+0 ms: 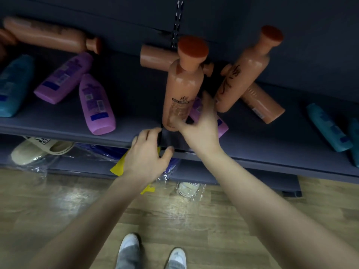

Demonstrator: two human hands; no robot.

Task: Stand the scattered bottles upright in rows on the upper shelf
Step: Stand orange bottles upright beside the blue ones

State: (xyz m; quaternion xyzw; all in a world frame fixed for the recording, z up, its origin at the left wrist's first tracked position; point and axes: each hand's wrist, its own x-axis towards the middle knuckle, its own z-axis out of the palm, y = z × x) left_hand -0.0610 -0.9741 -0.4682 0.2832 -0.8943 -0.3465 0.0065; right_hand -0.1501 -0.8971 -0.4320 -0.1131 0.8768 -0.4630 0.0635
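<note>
Gripped by the right hand (200,129): orange bottle (182,88), smooth glossy plastic. Above the grip, cap (193,46) in matt rust-red. Left of the grip, purple bottles (96,105) in the same shiny plastic. Under it, matt dark shelf (68,125); lower still, crinkled clear film (38,167) and faintly glossy wood-grain floor (58,200).

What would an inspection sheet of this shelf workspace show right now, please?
Surface: upper shelf, dark, with bottles scattered along it.
Job's things: near orange bottle and far orange bottle stand; other orange bottles, purple bottles and teal bottles lie flat.
Clutter: bagged slippers and yellow packaging on the lower shelf.
Grippers: left hand holds the upper shelf's front edge; right hand at the near orange bottle's base, grip unclear.
Cables: nothing seen.
Surroundings: wooden floor, dark back panel.
</note>
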